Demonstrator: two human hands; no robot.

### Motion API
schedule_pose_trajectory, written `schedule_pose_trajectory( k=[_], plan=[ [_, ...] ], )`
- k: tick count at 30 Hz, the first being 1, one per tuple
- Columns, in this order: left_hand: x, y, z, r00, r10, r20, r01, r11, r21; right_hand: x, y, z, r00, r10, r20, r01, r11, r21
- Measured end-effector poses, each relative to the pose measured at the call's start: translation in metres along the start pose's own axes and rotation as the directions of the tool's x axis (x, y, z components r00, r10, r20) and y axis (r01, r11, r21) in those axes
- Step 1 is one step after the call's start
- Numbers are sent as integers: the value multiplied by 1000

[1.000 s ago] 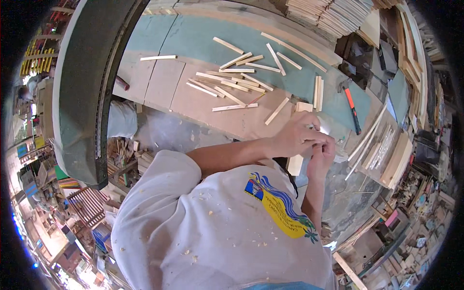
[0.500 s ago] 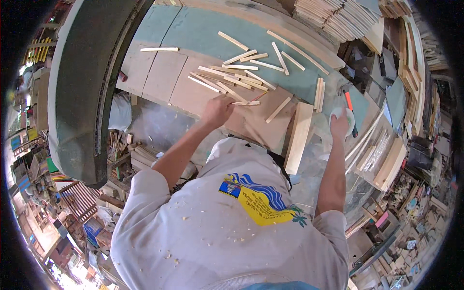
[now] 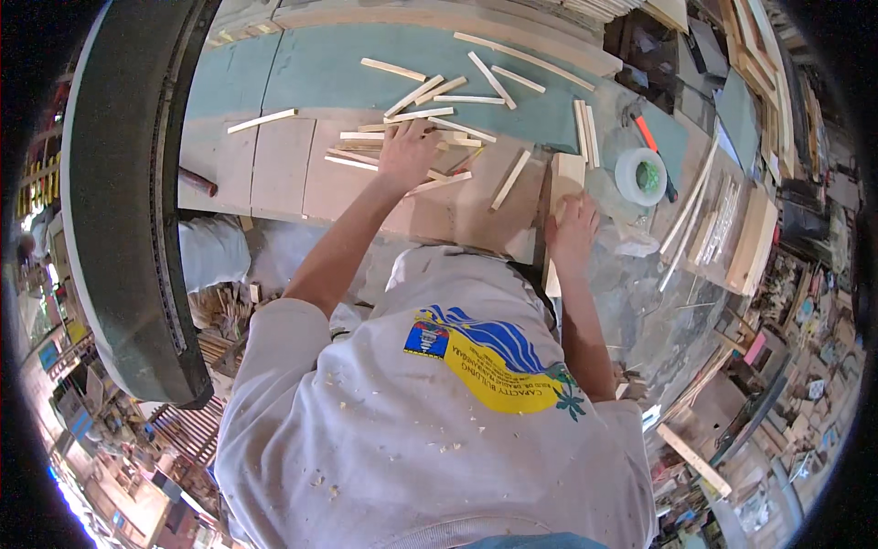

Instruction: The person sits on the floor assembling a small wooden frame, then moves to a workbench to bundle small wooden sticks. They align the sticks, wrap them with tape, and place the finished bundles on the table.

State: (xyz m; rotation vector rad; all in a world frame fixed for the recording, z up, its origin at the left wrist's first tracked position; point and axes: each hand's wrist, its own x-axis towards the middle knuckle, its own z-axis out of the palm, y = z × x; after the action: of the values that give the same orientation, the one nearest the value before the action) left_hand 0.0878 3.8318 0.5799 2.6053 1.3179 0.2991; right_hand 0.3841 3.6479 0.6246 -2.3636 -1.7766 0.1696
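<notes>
My left hand (image 3: 409, 163) lies over a pile of short wooden sticks (image 3: 448, 179) on the bench, its fingertips spread onto them and hiding some. It does not appear closed round any stick. My right hand (image 3: 573, 227) rests on a pale wooden board (image 3: 567, 168) that stands lengthwise at the right, fingers apart across its surface. Right of that hand sits a white roll of tape (image 3: 626, 176) with a green core, touched by neither hand. Beside the roll lies an orange and black cutter knife (image 3: 646, 134).
A large dark machine housing (image 3: 128, 201) rises at the left of the bench. Loose sticks (image 3: 492, 80) lie farther back on the green top (image 3: 320, 69). Two upright sticks (image 3: 586, 134) lie beyond the board. Longer strips (image 3: 690, 210) lean at the right, near a wood-littered floor.
My right hand has let go of the tape roll and moved left onto the board. My left hand has left the near stick and reached farther into the pile. The view has shifted.
</notes>
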Motion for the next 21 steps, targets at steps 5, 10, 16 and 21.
schedule_pose_trajectory(
  k=[5, 10, 16, 21],
  plan=[
    [7, -6, -29, 964, -259, -63, 221, 907, -358, 37, -37, 12, 975, 61, 215, -111, 967, 230],
    [-22, -33, -51, 775, -614, -149, 427, 683, -593, 55, -69, 59, 944, 161, 288, -212, 964, 157],
    [-98, -82, -34, 449, -891, 60, 784, 361, -506, 70, -103, 47, 949, -197, 247, 77, 902, 426],
    [-108, -75, -21, 455, -890, 30, 850, 424, -312, 87, -167, 68, 832, -462, 307, 369, 874, 316]
  ],
)
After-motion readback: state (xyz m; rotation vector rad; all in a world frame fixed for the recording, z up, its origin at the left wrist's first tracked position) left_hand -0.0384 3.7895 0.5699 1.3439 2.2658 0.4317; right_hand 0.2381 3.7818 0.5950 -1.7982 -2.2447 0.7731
